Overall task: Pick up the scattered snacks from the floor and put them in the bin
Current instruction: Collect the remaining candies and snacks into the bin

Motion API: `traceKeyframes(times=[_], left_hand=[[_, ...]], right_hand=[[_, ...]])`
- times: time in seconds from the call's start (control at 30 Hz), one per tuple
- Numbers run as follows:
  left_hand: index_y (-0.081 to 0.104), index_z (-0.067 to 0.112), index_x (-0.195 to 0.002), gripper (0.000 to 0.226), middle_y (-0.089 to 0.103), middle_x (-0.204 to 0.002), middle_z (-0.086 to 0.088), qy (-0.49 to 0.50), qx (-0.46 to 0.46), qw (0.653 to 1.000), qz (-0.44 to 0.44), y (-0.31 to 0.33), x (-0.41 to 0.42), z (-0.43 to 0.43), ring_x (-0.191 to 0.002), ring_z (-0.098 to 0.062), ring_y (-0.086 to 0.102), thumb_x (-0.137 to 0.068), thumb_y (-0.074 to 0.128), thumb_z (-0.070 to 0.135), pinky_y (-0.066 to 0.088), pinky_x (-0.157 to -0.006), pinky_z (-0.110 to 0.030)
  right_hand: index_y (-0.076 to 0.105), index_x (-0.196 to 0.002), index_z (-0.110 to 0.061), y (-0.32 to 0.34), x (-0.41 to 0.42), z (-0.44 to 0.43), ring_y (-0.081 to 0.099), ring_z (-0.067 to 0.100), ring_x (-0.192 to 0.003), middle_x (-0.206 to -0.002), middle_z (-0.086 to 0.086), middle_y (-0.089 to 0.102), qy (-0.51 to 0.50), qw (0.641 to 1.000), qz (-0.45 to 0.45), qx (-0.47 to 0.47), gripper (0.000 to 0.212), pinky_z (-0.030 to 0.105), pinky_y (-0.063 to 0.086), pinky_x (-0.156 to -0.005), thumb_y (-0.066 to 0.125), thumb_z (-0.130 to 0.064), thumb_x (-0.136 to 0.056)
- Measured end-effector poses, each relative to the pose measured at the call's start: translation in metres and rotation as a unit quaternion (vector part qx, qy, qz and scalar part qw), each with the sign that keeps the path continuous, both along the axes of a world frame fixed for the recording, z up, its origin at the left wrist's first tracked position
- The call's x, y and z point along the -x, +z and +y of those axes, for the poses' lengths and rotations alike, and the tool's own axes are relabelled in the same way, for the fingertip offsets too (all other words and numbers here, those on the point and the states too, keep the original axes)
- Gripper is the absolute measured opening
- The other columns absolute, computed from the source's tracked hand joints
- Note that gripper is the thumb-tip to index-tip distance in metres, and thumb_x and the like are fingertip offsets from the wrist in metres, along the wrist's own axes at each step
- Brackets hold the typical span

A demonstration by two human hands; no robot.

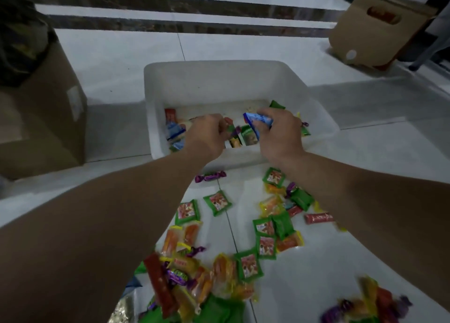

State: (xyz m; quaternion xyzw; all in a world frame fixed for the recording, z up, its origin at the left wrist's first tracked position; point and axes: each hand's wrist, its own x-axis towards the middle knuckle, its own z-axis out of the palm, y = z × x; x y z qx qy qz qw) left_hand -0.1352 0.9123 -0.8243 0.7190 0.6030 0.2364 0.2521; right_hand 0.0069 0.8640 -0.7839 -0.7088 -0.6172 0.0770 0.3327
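White plastic bin (pixel 219 65): right hand (pixel 280 134) grips blue packet (pixel 258 119) above it; left hand (pixel 204 135) curled, contents unclear. Next: release, gather floor snacks (pixel 216 202).

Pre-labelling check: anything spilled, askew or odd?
Yes. Many small wrapped snacks, green, orange, purple and red, lie strewn over the white tiled floor in front of the white plastic bin, which holds only a few. The right hand holds a blue packet over it.

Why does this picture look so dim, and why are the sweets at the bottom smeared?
Head view: low light greys everything; snacks at the bottom edge are blurred, the white bin is sharper; the wide lens stretches the forearms and tilts the floor lines.
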Motion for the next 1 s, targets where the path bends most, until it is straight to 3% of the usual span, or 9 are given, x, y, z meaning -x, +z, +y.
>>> traceKeyframes(times=[0.2, 0.33, 0.53, 0.77, 1.0], left_hand=[[0.060, 0.015, -0.122, 0.031, 0.063, -0.120, -0.009, 0.003, 0.013, 1.000, -0.007, -0.007, 0.000, 0.000, -0.104, -0.026, 0.060, -0.093, 0.059, 0.027, 0.050, -0.090, -0.037], [0.052, 0.023, -0.134, 0.041, 0.060, -0.128, -0.010, 0.007, 0.029, 0.999, -0.015, -0.007, 0.001, -0.007, -0.107, -0.027, 0.058, -0.094, 0.057, 0.031, 0.045, -0.093, -0.035], [0.053, 0.022, -0.133, 0.042, 0.061, -0.126, -0.006, 0.003, 0.009, 1.000, -0.023, 0.001, -0.015, -0.012, -0.108, -0.024, 0.058, -0.093, 0.059, 0.032, 0.047, -0.092, -0.032], [0.052, 0.022, -0.136, 0.048, 0.059, -0.132, -0.007, -0.042, -0.027, 0.997, -0.050, 0.013, -0.073, -0.039, -0.117, -0.024, 0.055, -0.091, 0.058, 0.038, 0.045, -0.095, -0.030], [0.050, 0.024, -0.138, 0.047, 0.055, -0.135, -0.006, -0.142, -0.010, 0.989, -0.045, 0.008, -0.154, -0.090, -0.123, -0.022, 0.050, -0.092, 0.058, 0.035, 0.037, -0.099, -0.027]], right_hand=[[0.062, -0.125, -0.005, -0.006, -0.012, 0.016, 0.052, 0.021, -0.116, -0.125, 0.011, 0.063, -0.020, 0.999, -0.007, 0.028, 0.031, 0.004, 0.022, -0.073, 0.056, -0.013, -0.096], [0.064, -0.121, -0.007, -0.011, -0.025, 0.023, 0.058, 0.023, -0.111, -0.117, 0.011, 0.066, -0.037, 0.999, -0.002, 0.027, 0.029, 0.018, 0.038, -0.089, 0.058, -0.013, -0.094], [0.062, -0.122, -0.010, -0.013, -0.054, -0.003, 0.058, 0.027, -0.109, -0.119, 0.012, 0.063, -0.032, 0.999, -0.013, 0.035, 0.031, 0.024, 0.040, -0.086, 0.058, -0.021, -0.093], [0.045, -0.141, -0.020, -0.013, -0.112, -0.057, 0.043, 0.025, -0.129, -0.139, 0.010, 0.048, -0.089, 0.992, 0.023, 0.086, 0.056, 0.033, 0.036, -0.105, 0.060, -0.040, -0.091], [0.035, -0.146, -0.023, -0.020, -0.195, -0.137, 0.037, 0.026, -0.135, -0.144, 0.011, 0.042, -0.148, 0.974, 0.028, 0.170, 0.067, 0.036, 0.032, -0.108, 0.059, -0.048, -0.089]])
